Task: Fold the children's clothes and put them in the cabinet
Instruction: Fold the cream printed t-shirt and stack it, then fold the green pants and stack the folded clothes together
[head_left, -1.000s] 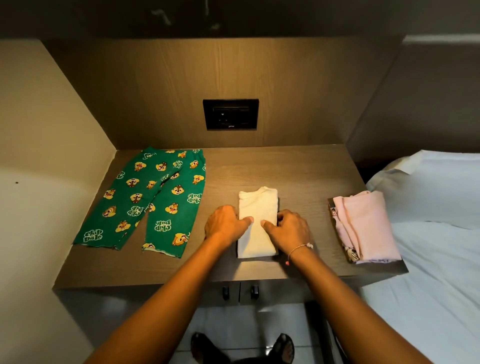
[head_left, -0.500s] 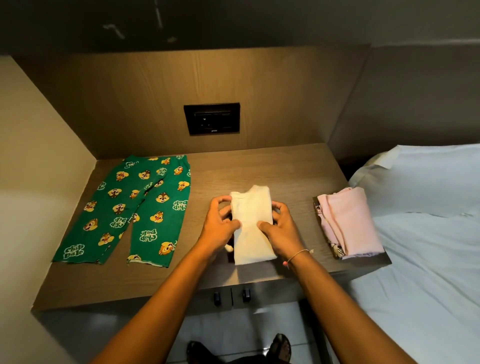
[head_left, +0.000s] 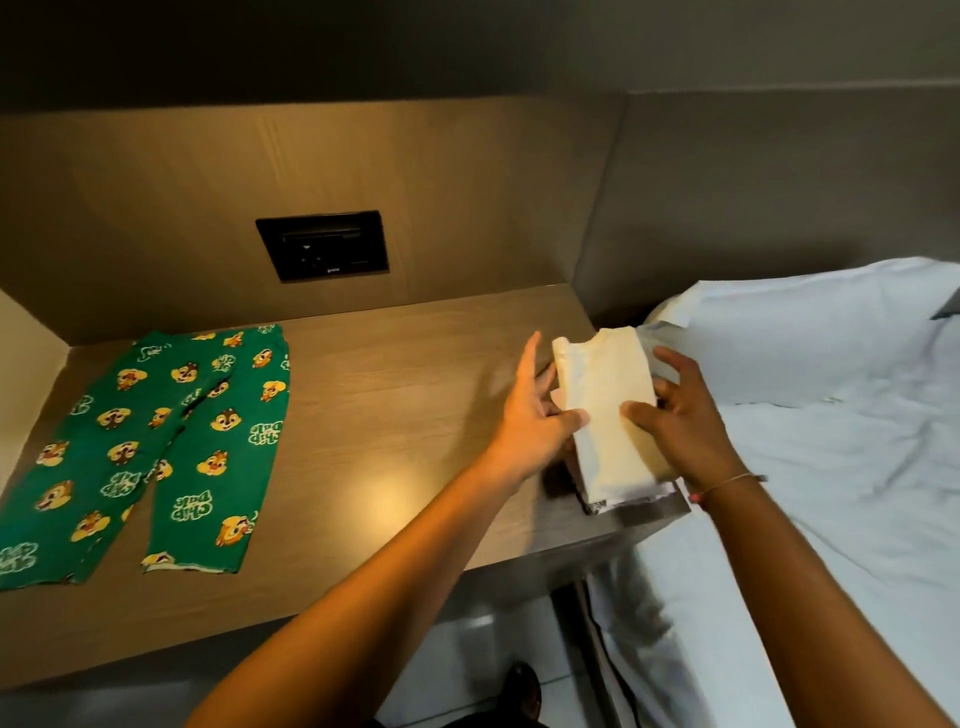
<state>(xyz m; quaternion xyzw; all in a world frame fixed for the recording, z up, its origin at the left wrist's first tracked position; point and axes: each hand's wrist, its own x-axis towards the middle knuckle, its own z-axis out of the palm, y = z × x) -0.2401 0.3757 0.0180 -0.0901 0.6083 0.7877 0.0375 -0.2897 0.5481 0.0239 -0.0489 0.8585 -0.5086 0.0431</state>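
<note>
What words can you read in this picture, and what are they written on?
"CHIP" and "DALE": printed many times on the green trousers, upside down from this view.
A small white mark on the black wall socket: too small to read.
The cream folded top, the pile under it, and the bed sheet: no words visible.

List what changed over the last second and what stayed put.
Both hands, left and right, took hold of the folded cream top and carried it right, onto the pink pile at the desk's right edge. The green pants stayed flat, unfolded.
</note>
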